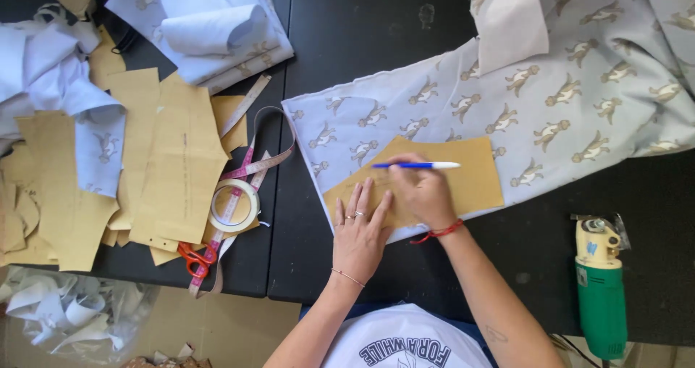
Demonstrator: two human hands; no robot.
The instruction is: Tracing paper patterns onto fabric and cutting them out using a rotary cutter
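Observation:
A brown paper pattern piece [463, 172] lies on pale blue fabric printed with small animals [550, 100], spread over a black table [347, 42]. My left hand [360, 230] lies flat with fingers spread on the pattern's lower left part, pressing it down. My right hand [423, 194] grips a blue and white pen [416, 165], held about level over the pattern, its tip pointing left.
A stack of brown pattern pieces [163, 158] lies at left, with a tape roll [234, 205], a measuring tape [250, 165] and orange-handled scissors [192, 258]. Folded fabric [210, 31] sits at the back left. A green electric cutter [601, 288] stands at the right front edge.

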